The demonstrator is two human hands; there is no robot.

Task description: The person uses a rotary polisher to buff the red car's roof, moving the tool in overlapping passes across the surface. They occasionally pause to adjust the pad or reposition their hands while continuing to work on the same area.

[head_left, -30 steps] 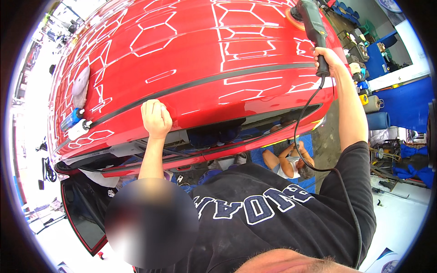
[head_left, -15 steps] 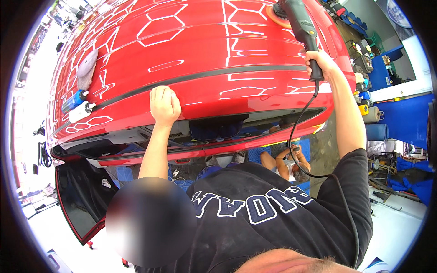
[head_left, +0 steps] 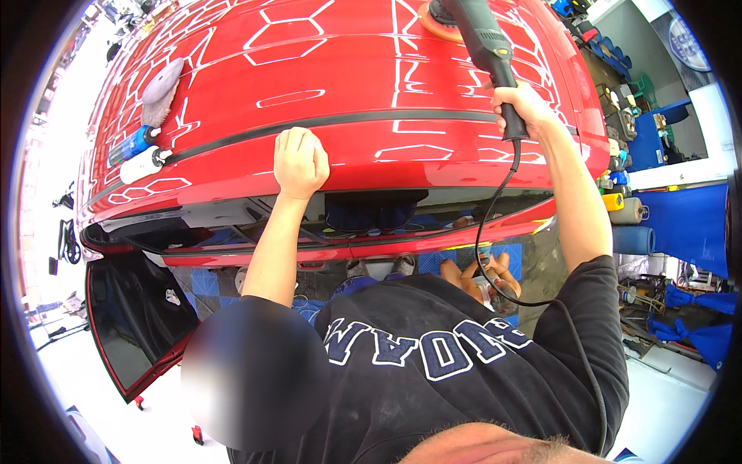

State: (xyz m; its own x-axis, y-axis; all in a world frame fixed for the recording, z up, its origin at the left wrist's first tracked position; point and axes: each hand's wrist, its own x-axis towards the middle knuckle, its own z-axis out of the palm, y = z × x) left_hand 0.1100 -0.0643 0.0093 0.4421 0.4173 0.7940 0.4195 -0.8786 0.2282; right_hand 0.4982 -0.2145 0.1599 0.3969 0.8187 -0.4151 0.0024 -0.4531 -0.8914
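Note:
My right hand (head_left: 524, 108) is wrapped round the rear handle of a black corded polisher (head_left: 487, 42). The polisher's orange pad (head_left: 440, 23) lies against the glossy red car roof (head_left: 348, 81). My left hand (head_left: 301, 164) is closed in a fist, knuckles up, at the roof's near edge beside the black trim strip (head_left: 363, 120); nothing shows in it. At the left of the roof lie a grey-purple fluffy pad (head_left: 162, 91), a blue bottle (head_left: 133, 145) and a white bottle (head_left: 144, 165).
The polisher's black cable (head_left: 481, 240) hangs past the side window and over my right arm. An open car door (head_left: 131, 325) stands at the lower left. Another person (head_left: 491, 282) is low beside the car. Shelves with bottles and a blue sheet (head_left: 688, 216) are at the right.
My right hand and the polisher have shifted left across the roof. My left fist sits a little further right and higher in view, still closed.

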